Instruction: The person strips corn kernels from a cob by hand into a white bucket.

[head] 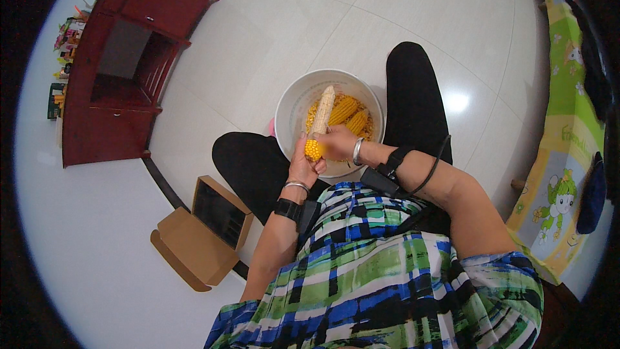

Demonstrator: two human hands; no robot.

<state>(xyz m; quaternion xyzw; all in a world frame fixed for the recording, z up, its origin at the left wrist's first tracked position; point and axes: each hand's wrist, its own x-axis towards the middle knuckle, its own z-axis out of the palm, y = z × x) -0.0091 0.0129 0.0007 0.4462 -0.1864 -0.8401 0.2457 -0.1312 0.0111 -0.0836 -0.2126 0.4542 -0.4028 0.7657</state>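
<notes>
Both hands meet over a white plastic bucket (290, 102) between my knees. In them is a long corn cob (323, 111), pale and stripped along its far length, with yellow kernels (313, 150) at the near end. Fingers partly cover the join, so I cannot tell if this is one cob or two pressed together. My left hand (305, 165) wraps the kernel-covered end from the left and below. My right hand (341, 143) grips from the right, its thumb against the cob. Inside the bucket, yellow ears of corn (344, 110) lie on loose kernels (315, 108).
An open cardboard box (201, 247) lies to the left by my knee. A dark red wooden cabinet (121, 63) stands at the upper left on the tiled floor (271, 24). Along the right edge hangs a patterned green and yellow cloth (557, 155). A cable (441, 160) loops at my right forearm.
</notes>
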